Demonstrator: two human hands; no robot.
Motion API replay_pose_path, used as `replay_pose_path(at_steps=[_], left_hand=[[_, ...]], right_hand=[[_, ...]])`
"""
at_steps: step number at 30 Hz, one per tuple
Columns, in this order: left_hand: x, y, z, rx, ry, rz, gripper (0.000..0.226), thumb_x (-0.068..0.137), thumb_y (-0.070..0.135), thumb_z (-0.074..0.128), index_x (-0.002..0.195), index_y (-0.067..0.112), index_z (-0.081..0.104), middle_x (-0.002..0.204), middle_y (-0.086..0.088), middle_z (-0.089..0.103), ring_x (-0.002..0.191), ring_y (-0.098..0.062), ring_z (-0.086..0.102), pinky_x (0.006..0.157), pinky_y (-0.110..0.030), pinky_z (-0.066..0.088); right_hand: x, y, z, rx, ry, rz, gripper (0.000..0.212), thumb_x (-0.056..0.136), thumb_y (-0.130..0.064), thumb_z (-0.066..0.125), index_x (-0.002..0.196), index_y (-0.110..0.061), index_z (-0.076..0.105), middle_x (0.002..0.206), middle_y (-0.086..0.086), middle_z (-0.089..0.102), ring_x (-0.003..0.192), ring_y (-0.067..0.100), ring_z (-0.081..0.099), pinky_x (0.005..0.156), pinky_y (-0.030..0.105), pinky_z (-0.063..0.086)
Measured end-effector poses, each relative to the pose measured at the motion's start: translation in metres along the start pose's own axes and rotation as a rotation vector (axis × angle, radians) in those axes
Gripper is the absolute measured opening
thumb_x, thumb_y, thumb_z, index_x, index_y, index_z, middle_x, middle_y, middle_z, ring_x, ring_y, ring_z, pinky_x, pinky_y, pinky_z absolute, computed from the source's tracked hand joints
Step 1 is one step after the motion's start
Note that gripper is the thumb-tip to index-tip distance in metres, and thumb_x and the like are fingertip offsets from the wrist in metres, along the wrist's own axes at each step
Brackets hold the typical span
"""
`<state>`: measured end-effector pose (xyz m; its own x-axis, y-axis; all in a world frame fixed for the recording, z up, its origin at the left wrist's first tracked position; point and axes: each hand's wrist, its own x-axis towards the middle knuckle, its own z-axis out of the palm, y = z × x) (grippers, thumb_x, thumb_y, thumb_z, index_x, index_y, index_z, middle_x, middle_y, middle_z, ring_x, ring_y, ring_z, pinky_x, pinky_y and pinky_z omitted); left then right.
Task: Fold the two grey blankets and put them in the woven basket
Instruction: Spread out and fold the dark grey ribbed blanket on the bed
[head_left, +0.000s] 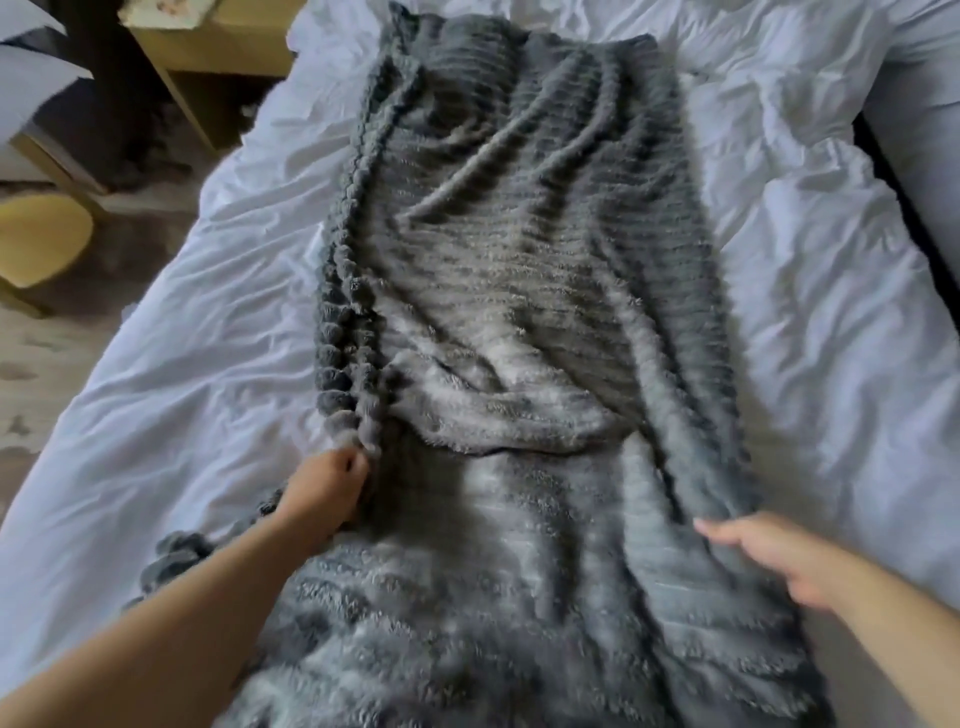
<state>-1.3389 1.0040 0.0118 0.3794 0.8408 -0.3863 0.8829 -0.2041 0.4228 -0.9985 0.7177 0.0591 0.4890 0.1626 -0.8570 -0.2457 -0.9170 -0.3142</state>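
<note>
Left hand tight on blanket edge

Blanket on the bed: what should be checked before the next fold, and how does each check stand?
1. Left hand pinches the blanket's bobbled edge: ok.
2. Right hand has a grip on the opposite edge: not ok, straight fingers only rest there.
3. Blanket lies smooth: not ok, creased across the middle.
4. Bed has free room alongside: ok.
5. Basket within reach: cannot tell, not in view.

A grey ribbed fleece blanket with pom-pom edging lies lengthwise on the white bed, folded narrow and rumpled.
</note>
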Motion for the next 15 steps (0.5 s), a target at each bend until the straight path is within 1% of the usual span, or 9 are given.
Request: replay_pose_path(at_steps=[2,4,5,6,7,10,11,13,15], left_hand=[[0.022,0.014,-0.039,-0.222,0.266,-0.156,0.034,0.099,0.018,0.034,0.083,0.003,0.06,0.096,-0.027,0.063,0.089,-0.037,0.058,0.071,-0.034,0.04],[0.05,0.02,-0.097,-0.612,0.409,-0.288,0.035,0.1,0.023,0.029,0.104,0.009,0.061,0.114,-0.023,0.058,0.103,-0.035,0.06,0.077,-0.034,0.044],[0.06,0.022,-0.123,-0.81,0.413,-0.296,0.031,0.099,0.027,0.029,0.1,0.02,0.059,0.11,-0.016,0.056,0.095,-0.029,0.062,0.071,-0.033,0.046],[0.066,0.024,-0.143,-0.906,0.428,-0.29,0.027,0.098,0.031,0.032,0.094,0.024,0.057,0.103,-0.011,0.054,0.08,-0.022,0.062,0.062,-0.031,0.045],[0.068,0.024,-0.156,-0.905,0.432,-0.271,0.028,0.097,0.037,0.036,0.095,0.023,0.059,0.097,-0.01,0.055,0.073,-0.02,0.058,0.06,-0.032,0.044],[0.069,0.021,-0.155,-0.702,0.323,-0.333,0.064,0.093,0.06,0.04,0.127,0.009,0.054,0.114,-0.021,0.059,0.101,-0.033,0.058,0.094,-0.044,0.044],[0.064,0.018,-0.145,-0.656,0.247,-0.349,0.069,0.092,0.062,0.04,0.124,0.003,0.055,0.11,-0.024,0.058,0.096,-0.036,0.057,0.092,-0.041,0.043],[0.05,0.004,-0.115,-0.533,0.07,-0.349,0.058,0.092,0.058,0.046,0.104,0.004,0.062,0.097,-0.019,0.057,0.08,-0.034,0.056,0.076,-0.036,0.044],[0.035,-0.018,-0.081,-0.332,-0.068,-0.344,0.043,0.089,0.052,0.056,0.094,0.011,0.067,0.097,-0.018,0.066,0.088,-0.036,0.063,0.076,-0.037,0.049]], right_hand=[[-0.012,-0.045,-0.03,0.172,0.065,-0.192,0.024,0.084,-0.021,0.07,0.102,-0.005,0.069,0.09,0.008,0.074,0.078,0.021,0.07,0.073,0.033,0.054],[-0.014,-0.101,-0.07,0.451,0.262,-0.38,0.017,0.087,-0.024,0.067,0.096,-0.01,0.066,0.074,0.001,0.071,0.059,0.012,0.069,0.053,0.025,0.054],[-0.015,-0.128,-0.086,0.575,0.346,-0.457,0.021,0.087,-0.032,0.067,0.097,-0.014,0.064,0.078,-0.003,0.07,0.066,0.011,0.069,0.053,0.025,0.054],[-0.016,-0.15,-0.097,0.663,0.372,-0.508,0.034,0.084,-0.044,0.068,0.104,-0.017,0.063,0.09,-0.004,0.07,0.081,0.012,0.069,0.062,0.028,0.057],[-0.015,-0.168,-0.103,0.714,0.37,-0.534,0.053,0.077,-0.057,0.068,0.115,-0.021,0.06,0.104,-0.003,0.068,0.094,0.016,0.066,0.075,0.035,0.057],[-0.008,-0.183,-0.088,0.516,0.347,-0.433,0.102,0.055,-0.082,0.062,0.136,-0.023,0.048,0.135,0.001,0.054,0.118,0.02,0.054,0.098,0.038,0.043],[-0.005,-0.174,-0.075,0.391,0.377,-0.397,0.106,0.059,-0.082,0.06,0.141,-0.018,0.043,0.139,0.005,0.049,0.124,0.024,0.049,0.1,0.037,0.038],[0.007,-0.137,-0.049,0.174,0.431,-0.357,0.091,0.076,-0.07,0.059,0.136,-0.003,0.046,0.13,0.016,0.054,0.117,0.03,0.052,0.091,0.037,0.039],[0.02,-0.085,-0.02,0.036,0.358,-0.244,0.074,0.085,-0.057,0.059,0.128,0.003,0.052,0.126,0.021,0.056,0.114,0.035,0.054,0.089,0.04,0.041]])
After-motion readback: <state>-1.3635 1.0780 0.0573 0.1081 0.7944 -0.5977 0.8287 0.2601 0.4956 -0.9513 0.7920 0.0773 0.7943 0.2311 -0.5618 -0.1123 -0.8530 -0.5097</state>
